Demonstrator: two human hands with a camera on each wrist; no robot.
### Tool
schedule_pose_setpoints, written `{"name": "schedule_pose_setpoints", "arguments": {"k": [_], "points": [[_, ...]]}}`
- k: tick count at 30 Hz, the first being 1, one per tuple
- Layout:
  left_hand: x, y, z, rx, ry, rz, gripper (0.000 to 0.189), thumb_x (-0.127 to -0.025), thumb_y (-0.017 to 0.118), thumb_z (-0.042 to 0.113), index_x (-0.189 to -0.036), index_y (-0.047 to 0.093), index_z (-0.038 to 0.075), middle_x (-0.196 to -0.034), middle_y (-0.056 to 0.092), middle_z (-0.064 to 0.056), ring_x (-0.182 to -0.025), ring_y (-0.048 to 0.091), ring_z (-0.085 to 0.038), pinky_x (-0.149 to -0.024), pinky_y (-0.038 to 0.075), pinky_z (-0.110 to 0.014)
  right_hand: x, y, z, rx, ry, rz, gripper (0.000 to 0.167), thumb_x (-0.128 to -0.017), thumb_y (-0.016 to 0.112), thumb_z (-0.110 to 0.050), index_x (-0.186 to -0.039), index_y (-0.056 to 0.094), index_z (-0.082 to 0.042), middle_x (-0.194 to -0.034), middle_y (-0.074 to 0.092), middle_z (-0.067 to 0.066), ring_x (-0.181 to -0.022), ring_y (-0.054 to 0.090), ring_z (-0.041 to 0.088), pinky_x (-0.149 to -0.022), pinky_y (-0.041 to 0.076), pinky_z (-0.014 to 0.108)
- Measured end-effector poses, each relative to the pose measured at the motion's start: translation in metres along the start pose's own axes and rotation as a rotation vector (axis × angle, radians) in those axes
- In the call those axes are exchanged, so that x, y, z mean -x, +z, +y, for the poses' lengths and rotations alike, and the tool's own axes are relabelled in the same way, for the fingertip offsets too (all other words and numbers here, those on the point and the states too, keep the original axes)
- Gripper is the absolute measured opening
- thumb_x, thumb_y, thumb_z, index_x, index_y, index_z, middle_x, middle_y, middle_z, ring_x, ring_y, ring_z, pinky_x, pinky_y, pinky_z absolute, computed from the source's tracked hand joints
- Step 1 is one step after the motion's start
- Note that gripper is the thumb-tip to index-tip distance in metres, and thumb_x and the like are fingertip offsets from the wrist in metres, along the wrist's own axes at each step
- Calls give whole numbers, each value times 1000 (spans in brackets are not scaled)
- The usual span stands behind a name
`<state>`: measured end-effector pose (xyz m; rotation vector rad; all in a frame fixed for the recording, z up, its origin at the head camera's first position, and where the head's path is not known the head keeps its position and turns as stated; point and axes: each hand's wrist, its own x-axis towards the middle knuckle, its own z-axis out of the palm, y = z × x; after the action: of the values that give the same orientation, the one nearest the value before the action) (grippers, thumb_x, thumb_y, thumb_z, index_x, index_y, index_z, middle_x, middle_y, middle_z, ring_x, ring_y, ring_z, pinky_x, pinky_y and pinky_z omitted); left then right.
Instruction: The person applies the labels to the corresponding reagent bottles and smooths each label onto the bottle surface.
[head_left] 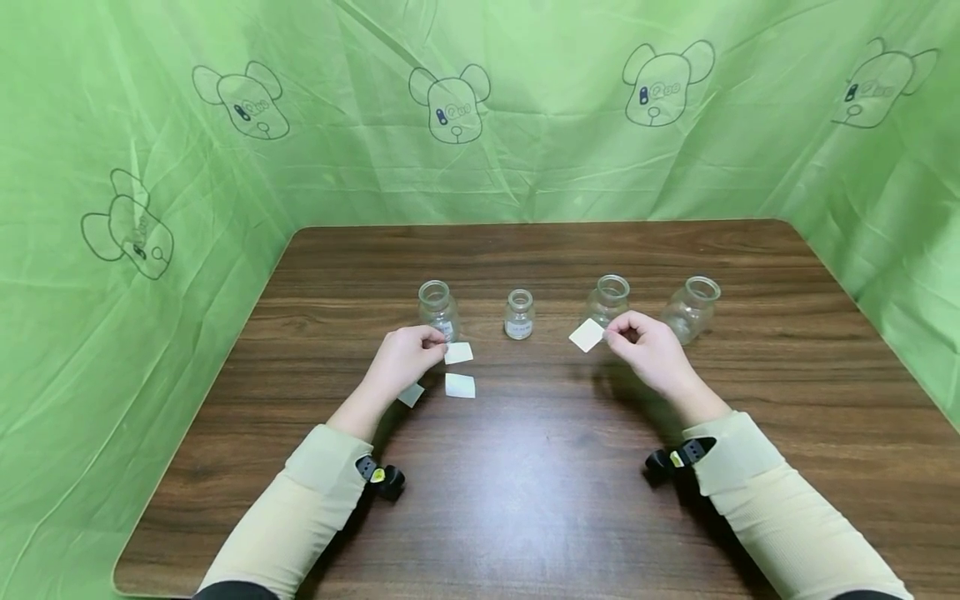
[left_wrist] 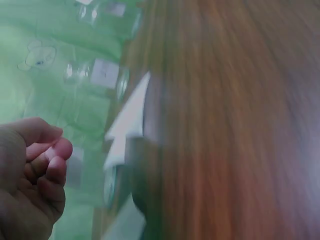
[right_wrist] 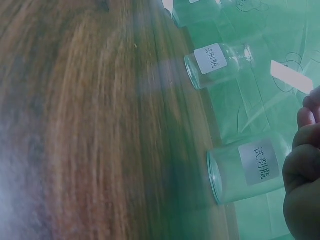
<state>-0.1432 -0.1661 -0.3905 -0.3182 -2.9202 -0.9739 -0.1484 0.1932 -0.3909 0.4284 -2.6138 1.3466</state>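
Note:
My right hand (head_left: 647, 346) pinches a square white paper label (head_left: 587, 335) by its edge between thumb and fingertips. Behind that label stands a clear glass jar (head_left: 613, 287); another glass jar (head_left: 693, 307) is just right of the hand. Curled fingers with nothing visible between them mark my left hand (left_wrist: 37, 170), beside the leftmost glass jar (head_left: 435, 300). White paper labels lie on the table around it: one (head_left: 459, 352) at its fingertips, one (head_left: 460, 386) nearer me, and one (head_left: 411, 394) partly hidden by the hand. Between the hands stands a smaller labelled bottle (head_left: 519, 317).
The brown wood-grain table (head_left: 525, 475) reflects light at its middle. Green cloth (head_left: 525, 167) with bear-head outlines hangs behind and at the sides. In the right wrist view, two jars carry white stickers (right_wrist: 260, 162) with handwritten characters. A small black camera device sits at each wrist.

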Motion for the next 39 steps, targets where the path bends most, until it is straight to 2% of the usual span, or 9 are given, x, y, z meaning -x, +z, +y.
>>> {"name": "schedule_pose_setpoints", "arguments": {"k": [7,11,16,22,30,34,39], "points": [[-15,14,34,118,74,-43,22,-85,63,22,-101,71,8,-85,70,3,-79,63,-11,-74,49,-31,2,0,-1,48,-36,11,6,-84,62,-9,-85,63,-3,-74,58,2,-65,48,10,-57,38,20],[-25,25,57,157,132,-102,25,-86,62,24,-103,71,9,-88,69,4,-82,63,-9,-76,48,-28,2,2,-3,88,-76,37,4,-82,63,-8,-83,63,-4,-71,56,0,-63,47,9,-57,37,20],[-31,35,80,172,159,-151,23,-88,61,27,-105,71,14,-90,69,7,-84,62,-6,-78,47,-26,2,5,-3,87,-98,69,5,-81,65,-7,-82,63,-2,-69,56,0,-62,46,7,-56,36,17],[-36,46,94,159,179,-190,23,-88,60,26,-106,70,15,-91,69,8,-86,62,-5,-79,46,-24,3,8,-2,93,-115,86,3,-80,64,-6,-80,63,-3,-69,56,0,-62,46,6,-56,36,16],[-41,65,112,233,205,-231,21,-88,63,28,-102,72,15,-88,69,10,-82,60,-1,-73,46,-19,6,13,-5,91,-133,61,3,-81,65,-7,-81,63,-5,-69,56,-2,-61,47,9,-54,38,20],[-42,71,120,282,206,-248,21,-89,63,28,-104,71,15,-90,69,10,-82,59,0,-73,46,-17,6,15,-6,67,-194,53,6,-80,66,-3,-81,64,-8,-69,55,-3,-61,46,8,-54,37,19],[-43,75,125,341,189,-220,21,-90,62,28,-103,71,14,-91,69,8,-83,60,-1,-72,46,-18,6,17,-6,23,-295,36,12,-77,69,1,-82,66,-9,-75,56,-5,-65,47,8,-58,37,17]]}}
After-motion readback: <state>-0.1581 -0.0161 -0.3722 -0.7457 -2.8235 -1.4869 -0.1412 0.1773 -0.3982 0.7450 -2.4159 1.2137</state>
